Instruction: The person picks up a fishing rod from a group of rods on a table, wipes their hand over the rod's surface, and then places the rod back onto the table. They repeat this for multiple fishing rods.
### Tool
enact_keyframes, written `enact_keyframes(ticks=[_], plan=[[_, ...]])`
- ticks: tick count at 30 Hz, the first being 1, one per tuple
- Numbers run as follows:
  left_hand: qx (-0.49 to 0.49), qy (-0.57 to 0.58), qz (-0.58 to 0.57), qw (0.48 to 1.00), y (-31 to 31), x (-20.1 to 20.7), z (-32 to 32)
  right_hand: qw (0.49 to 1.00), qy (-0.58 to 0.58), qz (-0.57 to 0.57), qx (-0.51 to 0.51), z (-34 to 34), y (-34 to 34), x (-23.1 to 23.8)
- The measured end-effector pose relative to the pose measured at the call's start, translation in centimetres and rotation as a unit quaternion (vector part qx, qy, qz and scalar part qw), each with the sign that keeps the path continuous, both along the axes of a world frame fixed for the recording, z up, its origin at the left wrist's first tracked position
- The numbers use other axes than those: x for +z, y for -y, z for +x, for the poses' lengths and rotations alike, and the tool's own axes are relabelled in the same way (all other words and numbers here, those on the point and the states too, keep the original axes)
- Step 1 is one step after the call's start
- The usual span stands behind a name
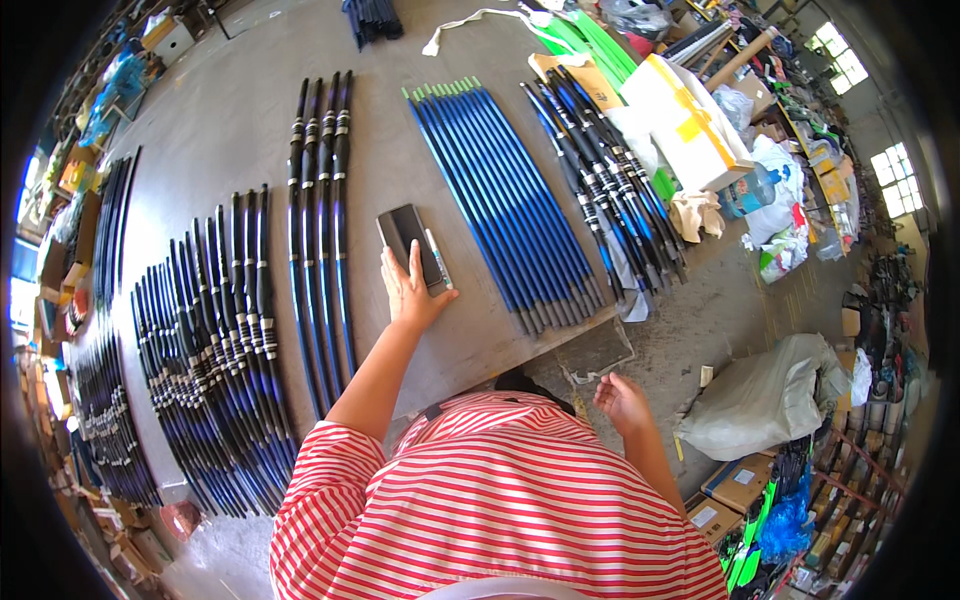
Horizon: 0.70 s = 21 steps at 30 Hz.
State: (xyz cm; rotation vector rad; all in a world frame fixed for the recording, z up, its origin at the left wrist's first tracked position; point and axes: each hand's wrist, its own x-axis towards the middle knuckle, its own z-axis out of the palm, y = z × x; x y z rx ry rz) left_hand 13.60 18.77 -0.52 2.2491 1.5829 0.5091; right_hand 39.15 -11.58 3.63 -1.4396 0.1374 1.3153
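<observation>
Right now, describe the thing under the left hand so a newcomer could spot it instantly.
Start at the big grey table covered in rows of blue and black rods. Between the four long dark rods and the fan of blue rods with green tips lies a gap, where the left hand rests on a dark phone. It is the only flat rectangular slab among long thin rods, with a white pen beside it.

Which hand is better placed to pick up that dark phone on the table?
Left. The left hand already rests on the phone, while the right hand hangs off the table edge.
</observation>
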Motion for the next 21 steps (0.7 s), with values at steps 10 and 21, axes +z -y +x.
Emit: enact_keyframes(ticks=[10,21], plan=[[-0.060,0.020,0.048,0.997,-1.3,-2.9,4.8,0.991,0.131,-0.003,0.012,4.1,0.5,0.9],[0.010,0.122,0.051,0.991,7.1,-1.6,0.2,0.518,0.844,-0.036,0.135,14.3,-12.8,4.2]])
